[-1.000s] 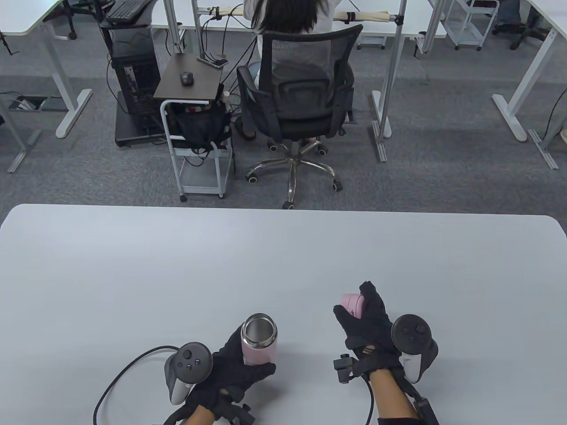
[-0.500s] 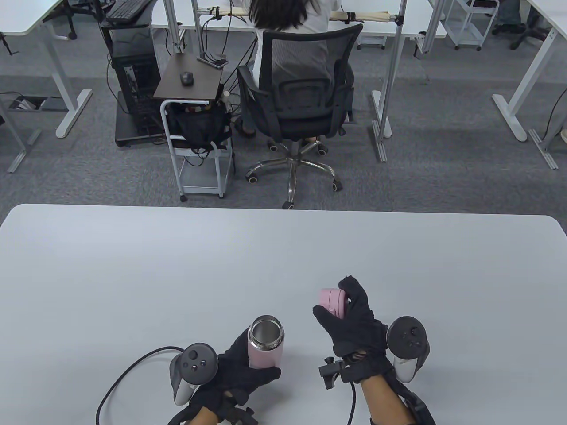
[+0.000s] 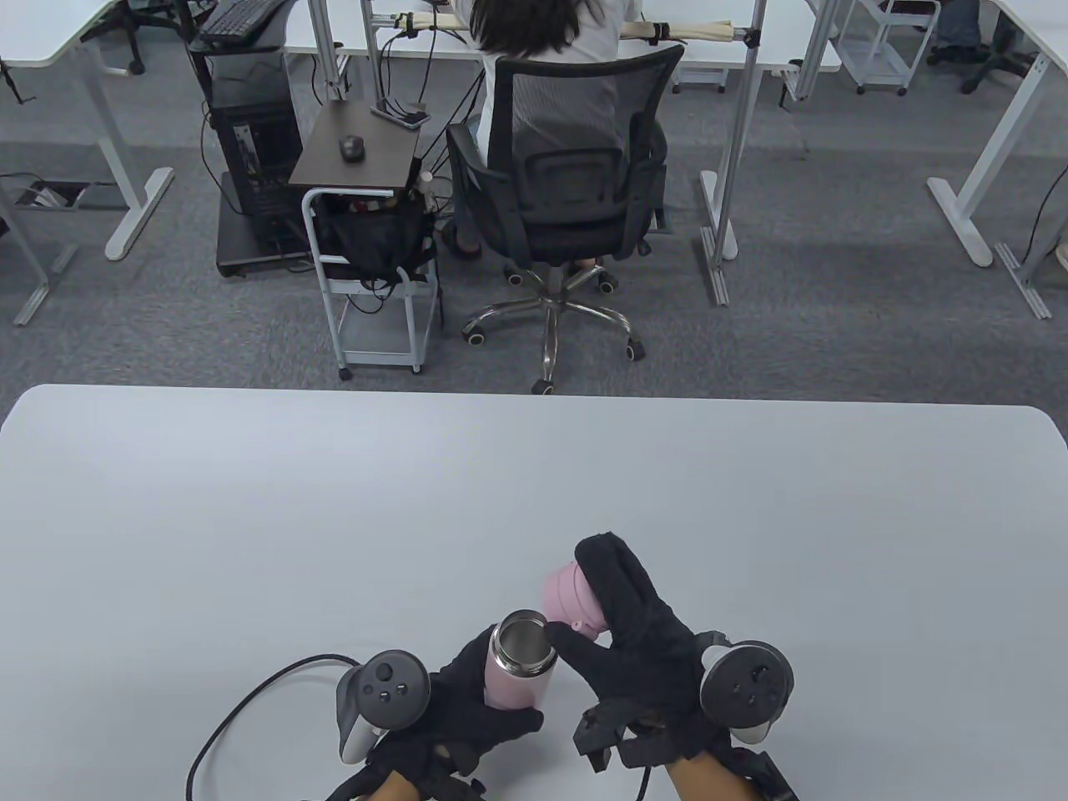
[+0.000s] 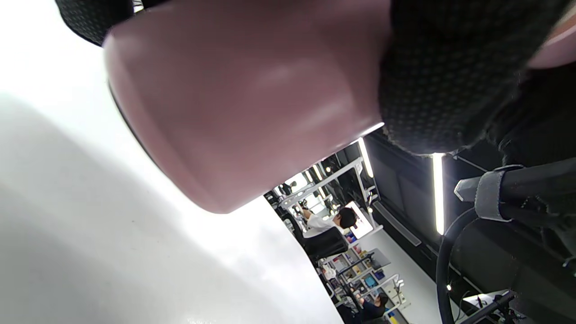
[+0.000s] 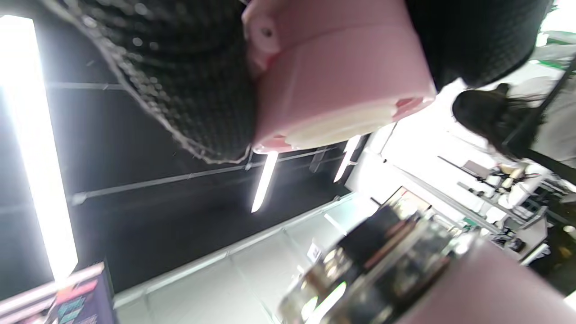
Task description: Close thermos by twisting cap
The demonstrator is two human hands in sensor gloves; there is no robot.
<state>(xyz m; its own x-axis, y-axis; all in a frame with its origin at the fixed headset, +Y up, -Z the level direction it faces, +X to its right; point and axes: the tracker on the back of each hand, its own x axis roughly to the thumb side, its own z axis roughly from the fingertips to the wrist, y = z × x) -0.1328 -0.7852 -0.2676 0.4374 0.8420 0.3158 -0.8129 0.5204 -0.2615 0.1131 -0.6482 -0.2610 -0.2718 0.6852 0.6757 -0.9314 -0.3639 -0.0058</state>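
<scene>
The pink thermos (image 3: 519, 677) is being held upright at the near middle of the surface (image 3: 334, 517), its open steel mouth facing up; in the left wrist view its base seems to be lifted just clear of the surface, though this cannot be told for certain; the left hand (image 3: 467, 709) is being wrapped around its lower body, fingers curled round the near side. The pink cap (image 3: 567, 602) is being gripped by the right hand (image 3: 634, 642), thumb on one side and fingers over the far side; it is being held tilted, just beyond and to the right of the mouth, apart from it and not yet seated; in the right wrist view its pale inner seal is being shown facing down toward the steel rim.

The thermos is being judged stiff and fairly light if empty, with a smooth painted wall that could slip under glove fabric; a firm grasp around the mid-body is being favoured, so that the twist is resisted. The cap is being judged rigid and light; it is best being taken by its side wall, level with the rim, since a tilted start could cross the thread.

Beyond the far edge of the surface, an office chair (image 3: 567, 183) with a seated person is being seen, and a small cart (image 3: 375, 250) to its left.
</scene>
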